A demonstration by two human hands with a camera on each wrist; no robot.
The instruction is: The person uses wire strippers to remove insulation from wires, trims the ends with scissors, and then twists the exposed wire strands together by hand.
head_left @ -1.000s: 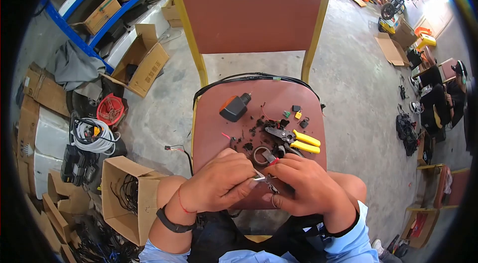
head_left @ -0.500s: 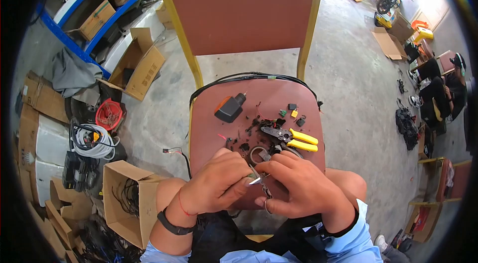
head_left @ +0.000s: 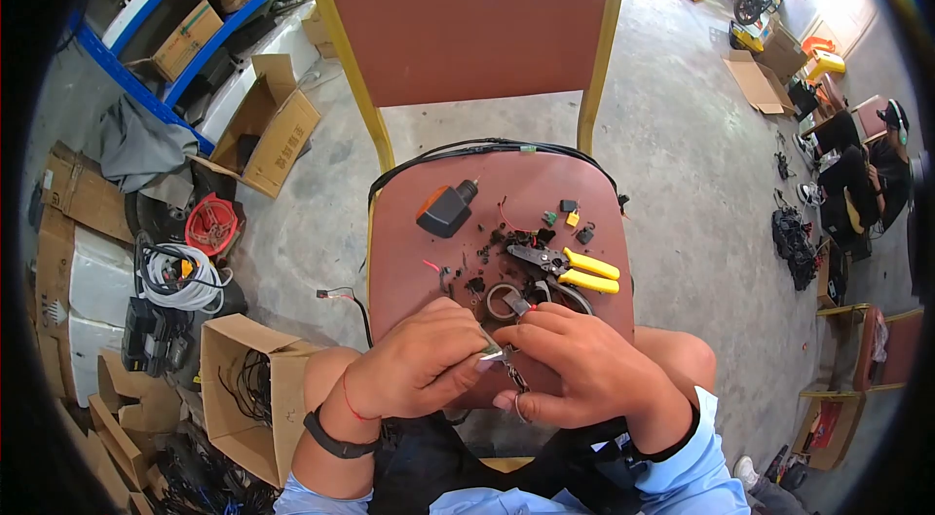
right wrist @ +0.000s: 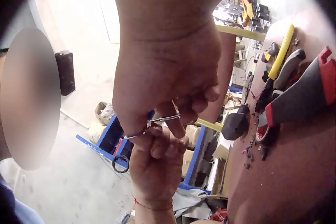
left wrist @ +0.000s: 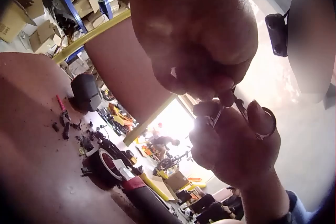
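My right hand (head_left: pixel 589 359) holds a small pair of metal scissors (head_left: pixel 518 379), with the thumb through one finger loop. In the right wrist view the scissors (right wrist: pixel 166 118) span between thumb and fingers. My left hand (head_left: pixel 429 354) has its fingers curled and pinches a small pale, greenish piece (head_left: pixel 490 350) at the scissors' tip end. Its kind I cannot tell. Both hands are close together above the front of a red chair seat (head_left: pixel 404 271). In the left wrist view the left hand (left wrist: pixel 194 40) hides most of the pinched piece.
On the seat lie a black lamp with an orange lens (head_left: pixel 447 211), yellow-handled wire strippers (head_left: pixel 584 271), a tape roll (head_left: pixel 500 301), a red-and-black handle (right wrist: pixel 304 90), connectors and black scraps. Black cable (head_left: pixel 497 142) runs along the back edge. A cardboard box (head_left: pixel 229 388) stands left.
The right thumb has moved left and down, away from the index finger, with the scissors' loop on it. The left hand keeps its pinch. The head view has shifted slightly.
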